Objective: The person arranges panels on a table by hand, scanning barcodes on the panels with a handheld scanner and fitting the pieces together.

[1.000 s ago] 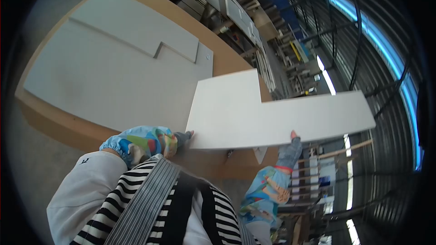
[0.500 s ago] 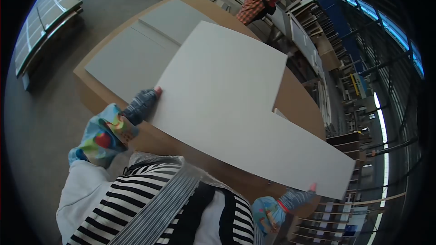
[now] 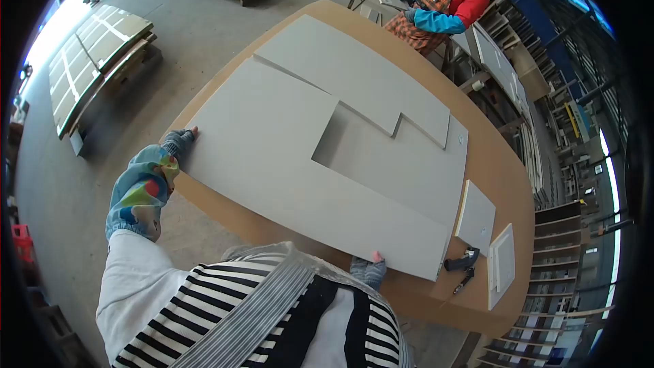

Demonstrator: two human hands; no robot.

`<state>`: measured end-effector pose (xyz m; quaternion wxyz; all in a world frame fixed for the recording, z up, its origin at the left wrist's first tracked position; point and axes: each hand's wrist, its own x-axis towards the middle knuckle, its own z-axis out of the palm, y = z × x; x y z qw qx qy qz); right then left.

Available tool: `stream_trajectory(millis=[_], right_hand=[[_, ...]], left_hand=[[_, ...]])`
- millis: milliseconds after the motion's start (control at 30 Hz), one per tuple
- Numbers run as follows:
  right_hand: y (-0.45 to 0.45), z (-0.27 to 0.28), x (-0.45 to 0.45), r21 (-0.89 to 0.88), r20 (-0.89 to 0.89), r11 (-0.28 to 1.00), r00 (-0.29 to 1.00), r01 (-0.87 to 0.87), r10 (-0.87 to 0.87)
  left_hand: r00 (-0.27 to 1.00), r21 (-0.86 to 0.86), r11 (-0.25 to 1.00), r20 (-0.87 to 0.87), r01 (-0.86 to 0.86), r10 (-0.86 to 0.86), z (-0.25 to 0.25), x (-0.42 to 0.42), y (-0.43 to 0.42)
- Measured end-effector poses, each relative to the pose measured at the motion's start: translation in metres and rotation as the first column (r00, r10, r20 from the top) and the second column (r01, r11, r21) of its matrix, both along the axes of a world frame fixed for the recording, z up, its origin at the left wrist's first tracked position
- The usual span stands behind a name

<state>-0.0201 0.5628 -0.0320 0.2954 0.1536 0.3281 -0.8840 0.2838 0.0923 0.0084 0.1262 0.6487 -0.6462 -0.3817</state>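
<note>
Panel (image 3: 259,116), pale, L-shaped: edge pinched by left hand (image 3: 182,138) at one end and right hand (image 3: 370,269) nearer the other; since the earlier frame, shifted leftward over larger board (image 3: 415,177). Black tool (image 3: 464,260) and two small boards (image 3: 475,218), previously covered, are now exposed alongside.

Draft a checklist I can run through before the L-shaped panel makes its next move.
1. Left hand at the L-shaped panel edge: ok.
2. Right hand at the near edge: ok.
3. Fingers free of pinching underneath: cannot tell, the panel hides its underside.
4. Black tool well away from the panel: not ok, it lies right beside the near right corner.
5. Co-worker hands off the panel: ok, they are beyond the brown table.
6. Panel flat on what lies beneath: cannot tell.
</note>
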Motion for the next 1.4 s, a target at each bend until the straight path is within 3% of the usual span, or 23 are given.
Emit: stream_trajectory(millis=[167, 400, 467, 500, 533, 567, 600, 633, 667, 700, 767, 800, 867, 900, 933, 1000, 1067, 1133, 1167, 1233, 1333, 1367, 1400], right_hand=[[-0.022, 0.006, 0.006, -0.07, 0.027, 0.994, 0.996, -0.086, 0.088], [-0.02, 0.01, 0.024, 0.084, 0.198, 0.984, 0.97, -0.157, 0.138], [0.014, 0.003, 0.014, 0.278, 0.289, 0.704, 0.756, -0.654, 0.588], [0.038, -0.01, 0.005, -0.023, 0.227, 0.762, 0.739, -0.647, 0.634], [0.064, -0.025, -0.004, -0.326, 0.178, 0.715, 0.703, -0.618, 0.688], [0.095, -0.029, -0.021, 0.108, -0.069, 0.835, 0.833, -0.54, 0.548], [0.099, -0.025, -0.022, 0.433, -0.321, 0.871, 0.863, -0.231, 0.389], [0.103, -0.021, -0.024, 0.715, -0.497, 0.676, 0.808, 0.176, 0.316], [0.093, -0.007, -0.019, 0.758, -0.644, 0.321, 0.728, 0.568, 0.235], [0.09, -0.008, -0.019, 0.758, -0.644, 0.319, 0.73, 0.568, 0.229], [0.089, -0.009, -0.023, 0.541, -0.641, -0.067, 0.463, 0.838, 0.612], [0.079, -0.014, -0.025, 0.654, -0.618, -0.002, 0.536, 0.756, 0.575], [0.068, -0.034, -0.037, 0.416, -0.54, -0.201, 0.419, 0.887, 0.73], [0.064, -0.037, -0.041, 0.462, -0.614, -0.129, 0.421, 0.877, 0.668], [0.064, -0.039, -0.045, 0.483, -0.574, -0.217, 0.494, 0.848, 0.653], [0.066, -0.035, -0.051, 0.374, -0.512, -0.307, 0.471, 0.875, 0.719], [0.06, -0.013, -0.051, 0.51, -0.442, -0.406, 0.635, 0.759, 0.633], [0.071, -0.016, -0.054, 0.529, -0.4, -0.455, 0.684, 0.716, 0.61], [0.077, -0.021, -0.058, 0.563, -0.439, -0.413, 0.682, 0.716, 0.585], [0.08, -0.023, -0.065, 0.604, -0.489, -0.346, 0.676, 0.718, 0.551], [0.082, -0.029, -0.065, 0.534, -0.525, -0.343, 0.621, 0.773, 0.582], [0.088, -0.035, -0.066, 0.497, -0.524, -0.346, 0.592, 0.796, 0.612], [0.086, -0.035, -0.064, 0.505, -0.533, -0.323, 0.583, 0.801, 0.613]], left_hand=[[0.993, 0.056, 0.995, 0.081, 0.081, -0.085, -0.01, 0.0, -0.034], [0.97, -0.007, 0.993, 0.216, 0.117, -0.113, 0.019, -0.015, -0.043], [0.855, -0.419, 0.828, 0.502, 0.373, -0.131, 0.023, -0.01, -0.039], [0.847, -0.404, 0.831, 0.514, 0.382, -0.14, 0.014, -0.001, -0.038], [0.899, -0.449, 0.829, 0.416, 0.335, -0.138, -0.001, 0.011, -0.039], [0.943, -0.496, 0.823, 0.308, 0.275, -0.13, -0.012, 0.019, -0.041], [0.974, -0.428, 0.886, 0.204, 0.181, -0.1, -0.021, 0.024, -0.033], [0.998, -0.464, 0.885, 0.059, 0.03, -0.003, -0.036, 0.023, -0.022], [0.998, -0.508, 0.86, 0.007, -0.053, 0.066, -0.049, 0.019, -0.013], [0.99, -0.543, 0.829, -0.048, -0.135, 0.129, -0.054, 0.015, -0.006], [0.979, -0.552, 0.811, -0.065, -0.196, 0.193, -0.056, 0.007, -0.006], [0.961, -0.555, 0.789, -0.081, -0.263, 0.264, -0.058, 0.004, -0.003], [0.959, -0.498, 0.821, -0.09, -0.278, 0.27, -0.071, 0.015, -0.015], [0.956, -0.444, 0.848, -0.103, -0.291, 0.274, -0.076, 0.012, -0.018], [0.954, -0.44, 0.847, -0.152, -0.298, 0.257, -0.079, 0.01, -0.017], [0.946, -0.428, 0.852, -0.245, -0.302, 0.212, -0.089, 0.011, -0.024], [0.942, -0.42, 0.86, -0.282, -0.29, 0.18, -0.092, 0.011, -0.022], [0.977, -0.536, 0.82, -0.048, -0.202, 0.209, -0.07, 0.01, -0.015], [0.978, -0.545, 0.815, -0.048, -0.195, 0.202, -0.069, 0.011, -0.016], [0.989, -0.455, 0.886, 0.066, -0.087, 0.132, -0.071, 0.014, -0.023], [0.783, -0.385, 0.845, 0.619, 0.371, -0.062, -0.017, -0.013, -0.013], [0.711, -0.352, 0.828, 0.699, 0.436, -0.077, -0.014, -0.022, -0.014], [0.7, -0.488, 0.708, 0.714, 0.51, -0.012, -0.017, -0.032, -0.011]])
